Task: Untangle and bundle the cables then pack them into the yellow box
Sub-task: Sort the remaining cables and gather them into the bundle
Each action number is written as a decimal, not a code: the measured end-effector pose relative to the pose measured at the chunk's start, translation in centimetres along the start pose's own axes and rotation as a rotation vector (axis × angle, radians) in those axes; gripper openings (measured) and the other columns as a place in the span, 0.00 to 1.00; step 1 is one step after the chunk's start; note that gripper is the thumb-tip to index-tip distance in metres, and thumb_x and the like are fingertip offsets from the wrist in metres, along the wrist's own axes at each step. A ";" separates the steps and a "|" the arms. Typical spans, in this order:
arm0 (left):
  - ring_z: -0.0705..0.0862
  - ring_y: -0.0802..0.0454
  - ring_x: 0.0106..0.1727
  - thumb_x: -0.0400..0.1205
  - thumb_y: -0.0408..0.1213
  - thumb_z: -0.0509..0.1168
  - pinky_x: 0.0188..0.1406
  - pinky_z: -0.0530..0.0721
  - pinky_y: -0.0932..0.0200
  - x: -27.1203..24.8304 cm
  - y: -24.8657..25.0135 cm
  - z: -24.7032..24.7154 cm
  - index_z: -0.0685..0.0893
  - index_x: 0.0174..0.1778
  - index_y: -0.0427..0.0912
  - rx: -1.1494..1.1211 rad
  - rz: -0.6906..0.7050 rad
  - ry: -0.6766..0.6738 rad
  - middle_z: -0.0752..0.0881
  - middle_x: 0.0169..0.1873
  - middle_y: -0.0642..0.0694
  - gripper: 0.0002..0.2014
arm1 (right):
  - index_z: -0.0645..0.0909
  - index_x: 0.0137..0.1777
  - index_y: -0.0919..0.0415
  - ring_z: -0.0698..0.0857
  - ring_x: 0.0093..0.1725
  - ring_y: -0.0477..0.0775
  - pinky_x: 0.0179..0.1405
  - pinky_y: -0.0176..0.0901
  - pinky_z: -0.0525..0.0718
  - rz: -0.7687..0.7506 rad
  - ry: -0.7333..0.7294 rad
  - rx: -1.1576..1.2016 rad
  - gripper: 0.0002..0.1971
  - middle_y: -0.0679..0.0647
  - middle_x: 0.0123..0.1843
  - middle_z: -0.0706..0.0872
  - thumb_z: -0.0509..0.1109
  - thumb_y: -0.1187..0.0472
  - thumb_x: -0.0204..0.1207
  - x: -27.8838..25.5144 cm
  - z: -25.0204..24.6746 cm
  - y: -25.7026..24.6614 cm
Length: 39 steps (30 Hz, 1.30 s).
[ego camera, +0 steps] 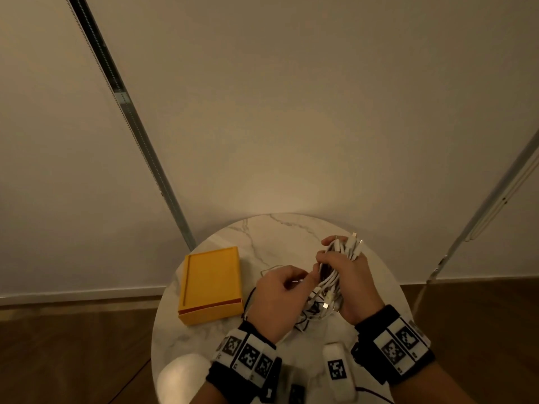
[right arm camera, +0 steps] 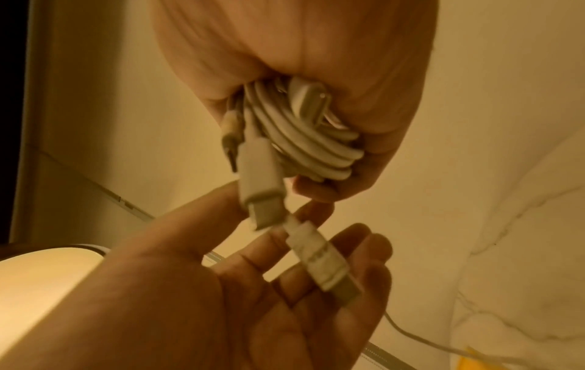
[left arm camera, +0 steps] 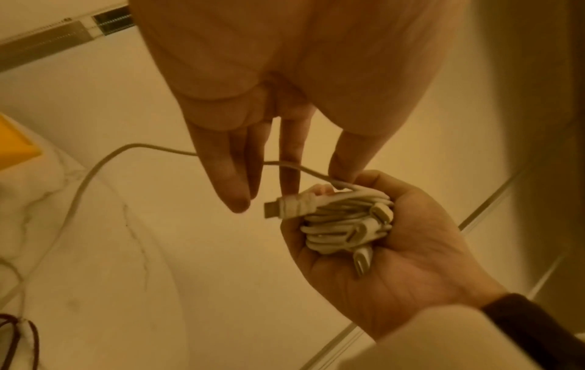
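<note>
My right hand grips a wound bundle of white cables above the marble table, with several plugs sticking out past its fingers. A loose white cable runs from this bundle across the straight fingers of my left hand and down to the table. The left thumb tip touches that cable right at the bundle. One white USB plug lies over the left fingers. The yellow box lies flat on the table's left side, apart from both hands.
Thin dark and white cables lie tangled on the round marble table under my hands. A white block with a printed marker sits at the near edge. A plain wall stands behind the table, and wooden floor lies around it.
</note>
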<state>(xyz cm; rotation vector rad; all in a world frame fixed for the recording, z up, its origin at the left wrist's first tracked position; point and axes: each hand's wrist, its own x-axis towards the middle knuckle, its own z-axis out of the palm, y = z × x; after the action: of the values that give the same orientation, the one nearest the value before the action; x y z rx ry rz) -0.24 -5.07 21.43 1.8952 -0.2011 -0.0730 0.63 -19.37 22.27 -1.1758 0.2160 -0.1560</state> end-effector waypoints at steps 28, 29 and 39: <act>0.62 0.74 0.80 0.65 0.58 0.84 0.74 0.70 0.61 0.7 -2.0 -7.1 0.51 0.86 0.67 0.242 0.228 -0.274 0.59 0.83 0.68 0.59 | 0.78 0.54 0.63 0.79 0.29 0.59 0.29 0.45 0.82 0.475 -0.243 0.193 0.17 0.61 0.37 0.80 0.74 0.67 0.65 -0.5 2.1 0.2; 0.63 0.74 0.79 0.65 0.58 0.84 0.73 0.71 0.61 0.9 -1.9 -7.3 0.50 0.86 0.67 0.239 0.232 -0.286 0.58 0.84 0.68 0.60 | 0.78 0.55 0.63 0.79 0.29 0.59 0.29 0.46 0.82 0.477 -0.250 0.194 0.19 0.62 0.37 0.80 0.74 0.68 0.63 -0.5 2.1 0.4; 0.85 0.42 0.37 0.74 0.34 0.81 0.44 0.88 0.37 4.2 -1.7 -9.3 0.54 0.86 0.66 0.117 0.122 -0.242 0.88 0.43 0.36 0.54 | 0.81 0.56 0.65 0.79 0.32 0.59 0.31 0.47 0.77 0.493 -0.399 0.202 0.22 0.64 0.39 0.79 0.63 0.72 0.59 -0.9 2.3 1.1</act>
<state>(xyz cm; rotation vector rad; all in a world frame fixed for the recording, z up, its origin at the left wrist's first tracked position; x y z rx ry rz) 5.48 3.43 23.10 1.9835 -0.4950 -0.2125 0.35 -16.66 22.20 -0.9002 0.1284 0.4770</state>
